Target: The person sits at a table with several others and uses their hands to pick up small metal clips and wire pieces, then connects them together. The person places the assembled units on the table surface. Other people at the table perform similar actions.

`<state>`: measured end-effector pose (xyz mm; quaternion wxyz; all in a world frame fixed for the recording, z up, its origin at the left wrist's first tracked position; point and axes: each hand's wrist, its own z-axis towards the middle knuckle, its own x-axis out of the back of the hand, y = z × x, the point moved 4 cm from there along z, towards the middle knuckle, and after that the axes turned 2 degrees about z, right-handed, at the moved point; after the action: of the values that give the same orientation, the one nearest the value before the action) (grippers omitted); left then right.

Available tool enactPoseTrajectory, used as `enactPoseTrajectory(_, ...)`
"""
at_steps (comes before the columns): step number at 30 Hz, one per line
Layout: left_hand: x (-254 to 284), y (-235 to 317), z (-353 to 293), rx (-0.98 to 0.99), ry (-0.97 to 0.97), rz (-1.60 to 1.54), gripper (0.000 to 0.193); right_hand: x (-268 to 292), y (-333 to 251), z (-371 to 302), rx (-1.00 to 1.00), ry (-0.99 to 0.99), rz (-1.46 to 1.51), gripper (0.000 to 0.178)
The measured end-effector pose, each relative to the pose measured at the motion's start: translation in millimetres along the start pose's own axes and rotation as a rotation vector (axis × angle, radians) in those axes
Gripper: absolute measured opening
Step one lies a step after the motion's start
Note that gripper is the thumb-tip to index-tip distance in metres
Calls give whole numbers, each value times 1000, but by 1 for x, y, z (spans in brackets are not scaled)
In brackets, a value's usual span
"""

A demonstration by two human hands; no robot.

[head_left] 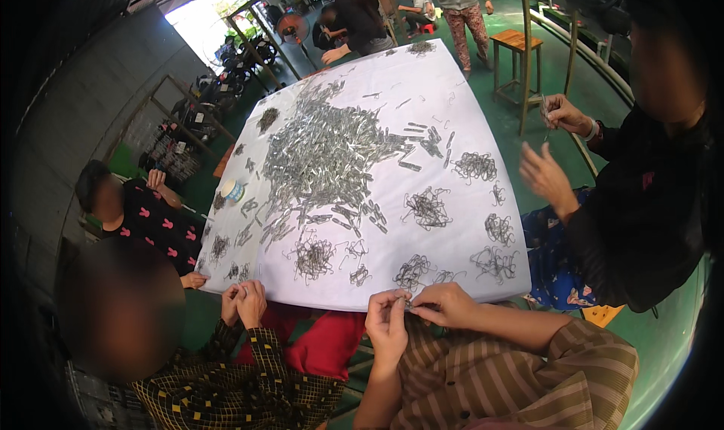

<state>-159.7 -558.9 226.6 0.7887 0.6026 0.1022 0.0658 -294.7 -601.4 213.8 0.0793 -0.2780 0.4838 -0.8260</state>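
Note:
At the near edge of the white-covered table (452, 288), my left hand (388, 326) pinches a small metal piece (408, 303) between thumb and fingers. My right hand (448, 306) closes on the same piece from the other side, so the two hands almost meet. The fingers hide most of it, and its exact kind does not show. Just beyond my hands lies a small heap of bent wire hooks (412, 272). Farther off, a large pile of flat grey metal clips (324, 155) covers the middle of the table.
More wire-hook heaps (313, 259) lie around the pile, with others (427, 208) to the right. A small tub (232, 190) stands at the left. Co-workers sit on both sides; one's hands (245, 303) work close on my left, another's (549, 175) at the right. A wooden stool (516, 39) stands behind.

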Motion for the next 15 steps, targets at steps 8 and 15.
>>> enactPoseTrajectory(8, 1, -2, -7, -47, 6, 15, 11, 8, 31, 16, 42, -6, 160, 21)
enactPoseTrajectory(15, 5, -5, -12, -78, -10, 58, 12, -10, 103, 89, -181, 174, -154, 24)
